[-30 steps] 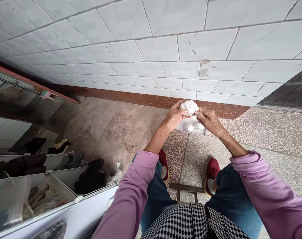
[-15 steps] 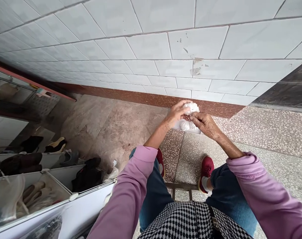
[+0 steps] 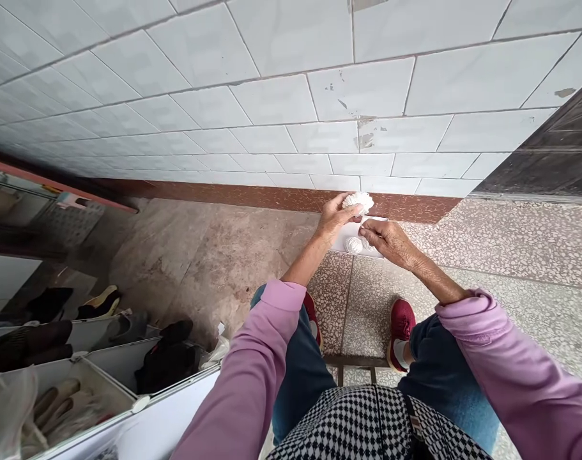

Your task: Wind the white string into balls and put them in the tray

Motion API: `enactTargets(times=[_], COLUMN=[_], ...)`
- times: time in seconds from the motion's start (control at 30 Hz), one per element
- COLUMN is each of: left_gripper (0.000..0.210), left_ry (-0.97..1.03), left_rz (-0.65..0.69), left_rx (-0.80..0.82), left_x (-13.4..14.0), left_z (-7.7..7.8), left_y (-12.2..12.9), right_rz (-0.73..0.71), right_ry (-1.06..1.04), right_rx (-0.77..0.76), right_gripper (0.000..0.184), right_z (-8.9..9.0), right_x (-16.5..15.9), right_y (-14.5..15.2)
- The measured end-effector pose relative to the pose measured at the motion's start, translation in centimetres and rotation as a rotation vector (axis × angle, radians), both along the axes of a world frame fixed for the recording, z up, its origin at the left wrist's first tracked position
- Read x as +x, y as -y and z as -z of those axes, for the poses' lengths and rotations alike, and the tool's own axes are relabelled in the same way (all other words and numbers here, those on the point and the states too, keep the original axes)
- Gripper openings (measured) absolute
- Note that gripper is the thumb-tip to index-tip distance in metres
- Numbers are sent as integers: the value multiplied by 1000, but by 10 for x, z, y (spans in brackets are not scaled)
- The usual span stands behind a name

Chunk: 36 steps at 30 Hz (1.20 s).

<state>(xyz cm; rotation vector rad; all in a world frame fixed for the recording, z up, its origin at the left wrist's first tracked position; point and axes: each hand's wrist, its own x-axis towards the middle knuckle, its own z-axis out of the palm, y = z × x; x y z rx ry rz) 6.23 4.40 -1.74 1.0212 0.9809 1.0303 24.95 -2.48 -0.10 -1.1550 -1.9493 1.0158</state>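
My left hand (image 3: 335, 216) is closed around a white ruffled ball (image 3: 360, 202), shaped like a pleated flower, and holds it up near the foot of the wall. Just below and to the right of it, my right hand (image 3: 391, 243) has its thumb and fingers pinched together. Whatever is in that pinch is too small to make out. Beneath both hands a shallow white box (image 3: 339, 242) sits on the floor. Inside it lies a similar white ball (image 3: 353, 245), and another is partly hidden behind my right fingers.
The white tiled wall (image 3: 252, 105) with its brown skirting (image 3: 223, 193) rises right in front. To the left, an open shoe cabinet (image 3: 142, 404) holds several shoes. My red shoes (image 3: 402, 319) stand apart on the speckled floor. A dark door (image 3: 549, 153) is at the right.
My right hand has drawn slightly down, away from the ruffled ball, leaving a small gap. The ball stays in my left hand. The whole view has shifted a little.
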Motion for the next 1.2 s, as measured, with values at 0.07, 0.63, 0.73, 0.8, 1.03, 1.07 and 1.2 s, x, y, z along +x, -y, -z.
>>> enactTargets(times=[0.07, 0.63, 0.73, 0.8, 1.03, 1.07, 1.2], left_gripper=[67, 38, 46, 50, 71, 70, 63], left_ry=[-34, -286, -61, 45, 211, 207, 52], left_rz=[33, 466, 506, 444, 79, 47, -20], left_rx=[19, 163, 72, 48, 48, 58, 155], left_x=[-1, -63, -75, -79, -77, -76, -76], left_z=[4, -23, -31, -34, -30, -29, -25], left_y=[-1, 38, 52, 57, 51, 50, 45], right_rz=[0, 142, 137, 104, -43, -62, -127], right_ry=[13, -123, -127, -112, 106, 124, 134], right_rx=[15, 69, 55, 52, 84, 92, 121], right_gripper=[29, 61, 60, 57, 38, 35, 38], right_z=[-2, -45, -43, -38, -25, -27, -43], right_x=[-4, -20, -22, -26, -51, -54, -58], right_y=[1, -8, -13, -14, 3, 6, 16])
